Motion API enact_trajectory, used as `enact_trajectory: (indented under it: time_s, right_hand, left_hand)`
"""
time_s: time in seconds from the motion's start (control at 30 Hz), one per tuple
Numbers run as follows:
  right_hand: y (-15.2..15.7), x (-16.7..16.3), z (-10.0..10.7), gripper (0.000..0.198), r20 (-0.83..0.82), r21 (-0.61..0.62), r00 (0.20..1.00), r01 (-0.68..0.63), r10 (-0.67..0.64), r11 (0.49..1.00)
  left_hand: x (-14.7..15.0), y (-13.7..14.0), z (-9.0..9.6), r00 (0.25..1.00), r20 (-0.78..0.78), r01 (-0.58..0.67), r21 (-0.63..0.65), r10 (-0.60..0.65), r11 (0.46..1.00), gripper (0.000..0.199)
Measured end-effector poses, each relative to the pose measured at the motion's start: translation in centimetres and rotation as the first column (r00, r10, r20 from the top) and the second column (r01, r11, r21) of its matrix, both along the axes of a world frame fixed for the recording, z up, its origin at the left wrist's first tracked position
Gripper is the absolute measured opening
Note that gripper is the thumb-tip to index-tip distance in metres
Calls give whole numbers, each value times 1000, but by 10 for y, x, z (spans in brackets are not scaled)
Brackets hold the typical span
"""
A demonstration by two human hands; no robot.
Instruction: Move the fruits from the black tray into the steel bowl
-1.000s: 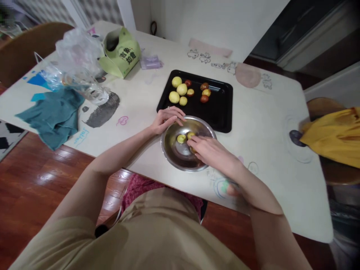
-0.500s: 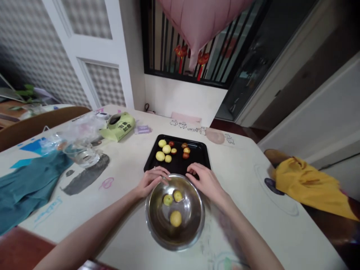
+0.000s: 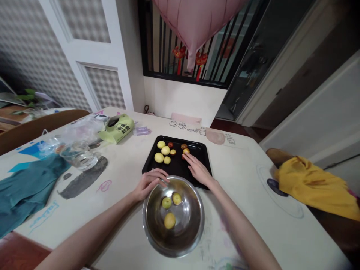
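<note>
A round stainless steel bowl (image 3: 153,234) stands at the table's near side. Three yellow-green fruits lie in it, one a rounder yellow fruit (image 3: 169,221). My left hand (image 3: 149,183) curls over the bowl's upper left rim, fingertips just inside. Behind the bowl is a black tray (image 3: 174,168). Several pale yellow fruits (image 3: 165,150) and a few smaller red-brown ones sit on its left part. Stretched over the tray's right side, my right hand (image 3: 199,170) has its fingertips at a small orange-brown fruit (image 3: 186,151); a reddish one there is mostly hidden. A brown fruit (image 3: 183,146) lies just beyond.
Left on the table are a clear glass cup (image 3: 80,155), a green wipes pack (image 3: 119,128), a purple packet (image 3: 141,131) and a teal cloth (image 3: 28,191). A yellow cloth (image 3: 315,183) hangs over a chair at right. A pink balloon (image 3: 197,22) hangs ahead.
My right hand has moved forward from beside the bowl's rim to the fruits on the tray's right. The nearest fruit in the bowl has shifted left. My left hand stays on the rim.
</note>
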State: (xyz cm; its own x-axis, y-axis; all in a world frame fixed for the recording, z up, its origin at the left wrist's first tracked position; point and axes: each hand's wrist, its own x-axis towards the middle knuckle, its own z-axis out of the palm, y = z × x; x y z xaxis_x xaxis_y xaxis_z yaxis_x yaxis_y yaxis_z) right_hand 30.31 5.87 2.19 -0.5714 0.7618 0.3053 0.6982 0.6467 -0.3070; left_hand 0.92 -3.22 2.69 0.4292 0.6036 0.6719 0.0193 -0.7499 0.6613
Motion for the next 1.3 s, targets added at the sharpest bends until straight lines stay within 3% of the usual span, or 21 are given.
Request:
enact_trajectory:
  time_s: [0.2,0.57,0.83,1.07,1.3]
  right_hand:
    - [-2,-1,5,59,-20,71,999,41,-40,997]
    - [-6,-5,9,27,-132,-32,991,-16,12,999]
    - [-9,-9,7,31,-151,-163,988,-3,-22,987]
    - [-25,-13,25,30,-177,-82,983,-59,44,995]
    - [-86,-17,62,36,-122,101,981,-136,148,986]
  left_hand:
    - [0,-1,1,1000,-5,1,2,-1,1000,46]
    - [-1,1,-3,1000,-5,-3,6,3,1000,45]
    - [-2,0,0,1000,-16,-15,8,15,1000,48]
    - [0,4,-10,999,48,-16,17,15,1000,46]
    - [-1,2,-4,1000,10,8,4,-8,1000,46]
